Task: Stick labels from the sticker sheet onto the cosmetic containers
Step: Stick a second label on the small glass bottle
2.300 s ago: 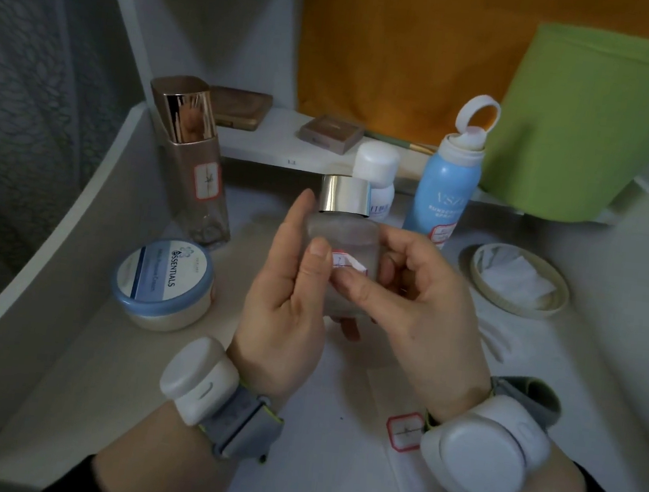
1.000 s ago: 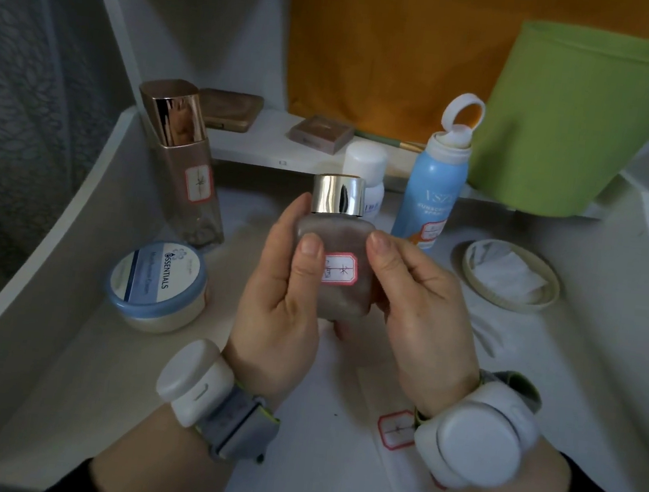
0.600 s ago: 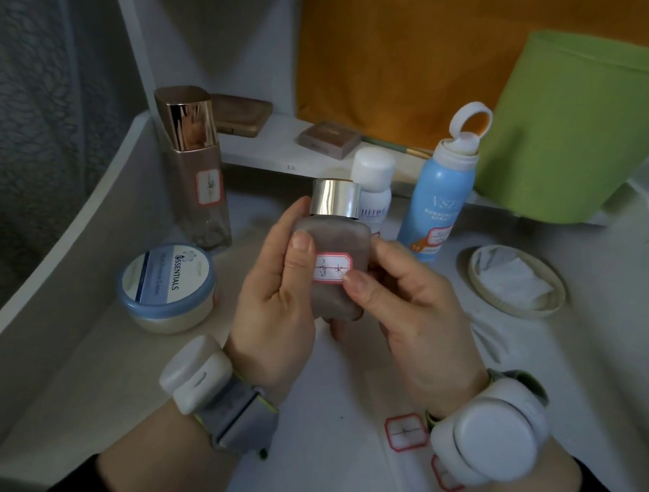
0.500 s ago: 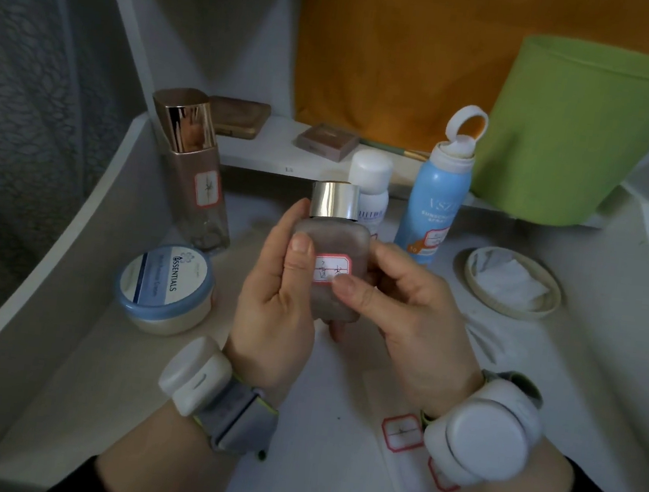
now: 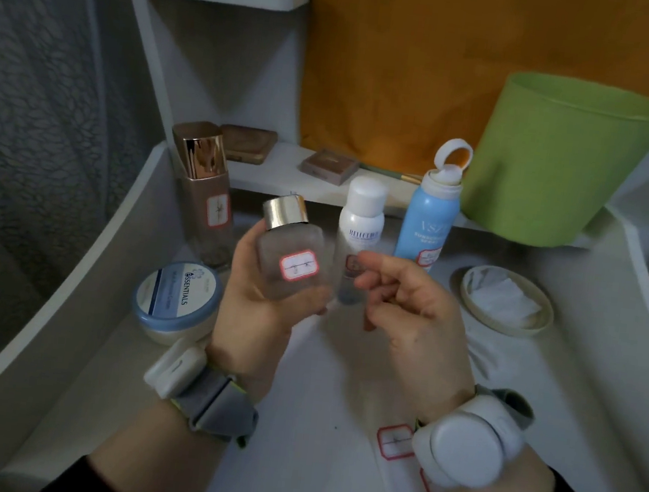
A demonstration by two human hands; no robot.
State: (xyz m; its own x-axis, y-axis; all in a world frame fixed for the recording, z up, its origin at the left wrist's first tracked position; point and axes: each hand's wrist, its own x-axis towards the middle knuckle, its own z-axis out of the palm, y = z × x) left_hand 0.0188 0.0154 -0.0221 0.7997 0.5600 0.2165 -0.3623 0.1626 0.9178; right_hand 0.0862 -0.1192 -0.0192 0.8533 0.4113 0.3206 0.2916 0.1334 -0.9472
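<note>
Left of centre, our left hand (image 5: 263,311) grips the frosted bottle (image 5: 293,258) — long axis near upright, silver cap tilted toward the upper left, red-bordered label (image 5: 299,264) facing us. Just right, our right hand (image 5: 412,316) hovers loosely curled, holding nothing, apart from the bottle. The sticker sheet (image 5: 397,444) lies at lower right — beneath our right wrist, the nearer hand.

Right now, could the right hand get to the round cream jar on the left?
Probably not directly. The left hand, holding the frosted bottle, sits between the empty right hand and the jar.
</note>
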